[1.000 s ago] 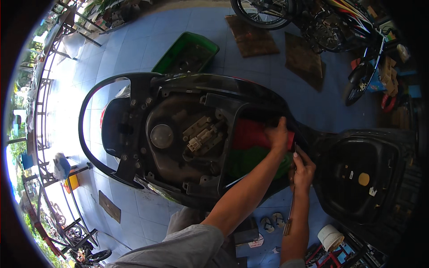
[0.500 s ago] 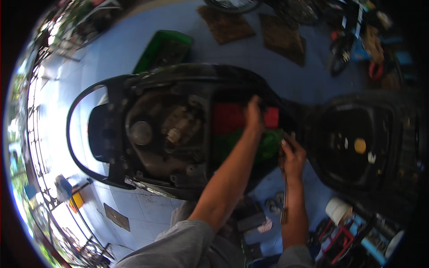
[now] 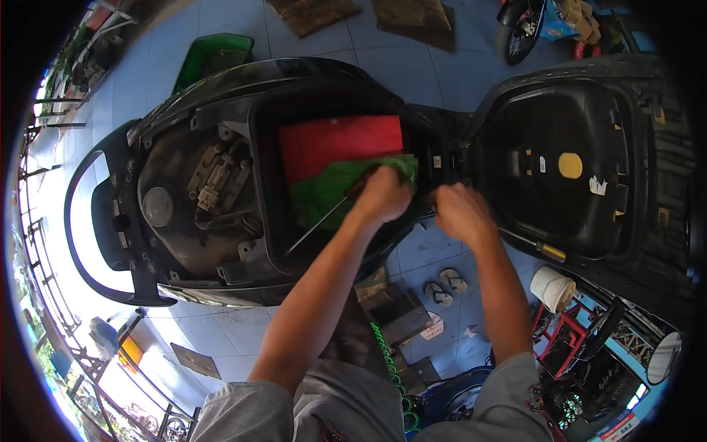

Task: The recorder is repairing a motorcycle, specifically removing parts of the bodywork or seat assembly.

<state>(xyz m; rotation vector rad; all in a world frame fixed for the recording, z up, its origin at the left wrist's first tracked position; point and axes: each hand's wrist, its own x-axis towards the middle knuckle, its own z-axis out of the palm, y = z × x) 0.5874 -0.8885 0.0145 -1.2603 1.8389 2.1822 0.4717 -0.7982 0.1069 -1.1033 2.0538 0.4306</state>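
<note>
My left hand is closed around the dark red handle of a screwdriver, above a green cloth. Its thin metal shaft slants down to the left, across the storage box under the seat of a black scooter. A flat red item lies beside the cloth in that box. At the box's right end, my right hand has its fingers curled in. A long thin tool passes under this hand, and its yellow handle sticks out past the wrist; its other end is mostly hidden by the fingers.
The raised seat stands open at the right. A green tray lies on the tiled floor beyond the scooter. Nearer me are flip-flops, a white bucket, a red metal frame and a green coiled hose.
The view has shifted, so the scooter sits higher and further left. My left hand has come from over the red item to the green cloth. The right-hand tool has swung from along the forearm outward right.
</note>
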